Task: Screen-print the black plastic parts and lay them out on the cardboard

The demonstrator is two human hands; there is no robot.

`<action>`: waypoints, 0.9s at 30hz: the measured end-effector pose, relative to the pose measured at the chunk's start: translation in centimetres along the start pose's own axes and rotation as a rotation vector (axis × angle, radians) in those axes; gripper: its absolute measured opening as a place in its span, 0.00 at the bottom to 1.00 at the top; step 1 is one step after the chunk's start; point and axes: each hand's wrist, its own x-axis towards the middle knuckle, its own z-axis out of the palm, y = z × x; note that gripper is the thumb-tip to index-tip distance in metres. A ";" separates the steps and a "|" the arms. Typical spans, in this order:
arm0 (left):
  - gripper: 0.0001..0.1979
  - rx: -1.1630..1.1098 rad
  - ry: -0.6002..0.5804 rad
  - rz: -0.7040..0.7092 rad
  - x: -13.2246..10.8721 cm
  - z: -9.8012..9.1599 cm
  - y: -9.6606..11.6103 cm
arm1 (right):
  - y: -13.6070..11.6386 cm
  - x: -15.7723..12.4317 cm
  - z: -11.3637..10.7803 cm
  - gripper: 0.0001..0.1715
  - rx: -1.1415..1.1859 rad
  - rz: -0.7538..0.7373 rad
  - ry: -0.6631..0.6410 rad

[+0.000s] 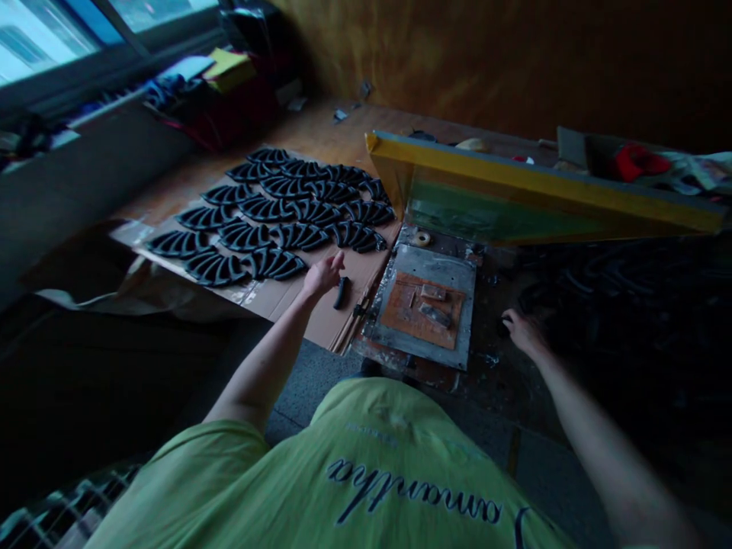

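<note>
My left hand (325,276) is over the cardboard at its near right part, fingers curled together, with nothing visible in them. Just right of it lies a single black curved handle-like piece (341,293), apart from the rest. Beyond the hand, many similar black pieces (255,217) lie in fan-shaped groups on the cardboard sheet (294,301). On the right, my right hand (521,332) pinches a small dark piece (505,325) at its fingertips, beside a dark heap of black pieces (600,282). Shadow hides most of that piece's shape.
Between my hands is a grey metal plate (422,259) bearing a brown square (400,324) and small blocks. A yellow-edged screen frame (515,171) stands tilted up behind it. A tape roll (422,239) sits near its hinge side. A box (572,149) stands back right.
</note>
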 end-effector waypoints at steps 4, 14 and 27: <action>0.32 -0.149 0.006 0.127 0.1 0.0 4.0 | -2.9 -1.4 1.0 0.21 0.119 0.041 0.060; 0.25 -0.387 -0.046 0.190 -0.3 -0.6 6.1 | -0.4 -6.6 1.6 0.20 0.006 0.088 0.099; 0.33 -0.527 0.047 0.468 0.4 -0.5 16.3 | -19.5 -1.8 -3.5 0.19 0.448 -0.310 0.330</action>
